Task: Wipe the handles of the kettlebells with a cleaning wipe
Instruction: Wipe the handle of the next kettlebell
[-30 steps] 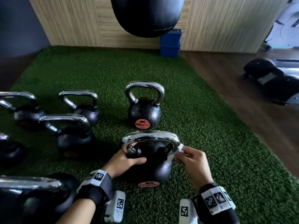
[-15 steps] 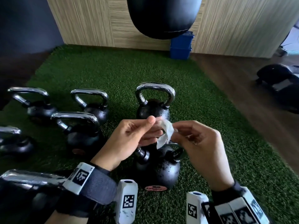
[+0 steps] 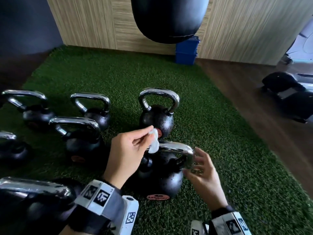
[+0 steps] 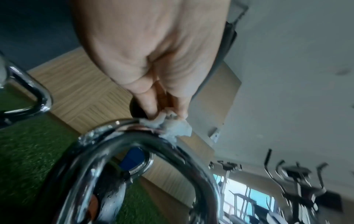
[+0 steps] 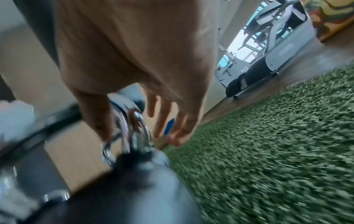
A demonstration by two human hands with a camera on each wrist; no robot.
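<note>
- Left hand [image 3: 128,150] pinched a crumpled white cleaning wipe [image 3: 153,143] between thumb and fingertips, palm turned down, above the nearest kettlebell [image 3: 167,180].
- In the left wrist view the wipe [image 4: 172,125] touched the top of that kettlebell's chrome handle [image 4: 134,136], held there by the fingertips [image 4: 149,106].
- Right hand [image 3: 203,175] was at the right-hand bend of the same handle [image 3: 179,148], fingers spread and loose, holding nothing; it was blurred, and whether the fingers touched the metal could not be told.
- From the right wrist camera the thumb and fingers [image 5: 166,118] lay on either side of the chrome handle [image 5: 134,121], uncurled.
- The nearest kettlebell stood upright on the green turf [image 3: 220,150], black-bodied, with an orange label at its base.
- A second kettlebell [image 3: 158,112] stood just behind it, also upright, its handle bare.
- Four more kettlebells [image 3: 81,134] stood to the left in loose rows, and another [image 3: 33,200] sat large at the lower left edge of the head view.
- A black punching bag [image 3: 169,19] hung above the far end of the turf, before a wood-panelled wall [image 3: 88,22].
- Blue boxes [image 3: 187,50] were stacked against that wall.
- Dark gym equipment [image 3: 291,94] lay on the wooden floor to the right.
</note>
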